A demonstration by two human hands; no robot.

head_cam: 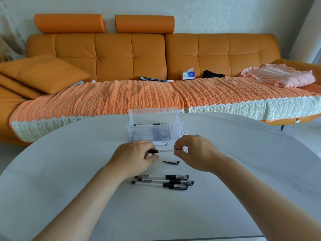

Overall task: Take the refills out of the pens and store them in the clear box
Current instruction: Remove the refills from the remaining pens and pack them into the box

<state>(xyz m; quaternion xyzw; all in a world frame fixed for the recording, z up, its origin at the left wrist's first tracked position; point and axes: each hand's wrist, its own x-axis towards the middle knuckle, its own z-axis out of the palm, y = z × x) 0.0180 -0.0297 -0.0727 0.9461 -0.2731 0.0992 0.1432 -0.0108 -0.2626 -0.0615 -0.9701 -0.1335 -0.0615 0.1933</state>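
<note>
Pen (166, 150) pinched at both ends — left hand (135, 160), right hand (197, 153)

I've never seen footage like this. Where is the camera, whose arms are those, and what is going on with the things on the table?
There is no machine here. A person wears a wide-angle camera on the head, so this single picture looks forward and down along their own arms. The left hand pinches the black end of a pen and the right hand pinches its pale other end, just above the white table. Behind the hands stands a clear box with some pieces inside. Nearer the person lie three more pens side by side. A loose black cap lies between them and the hands. An orange sofa fills the background.
</note>
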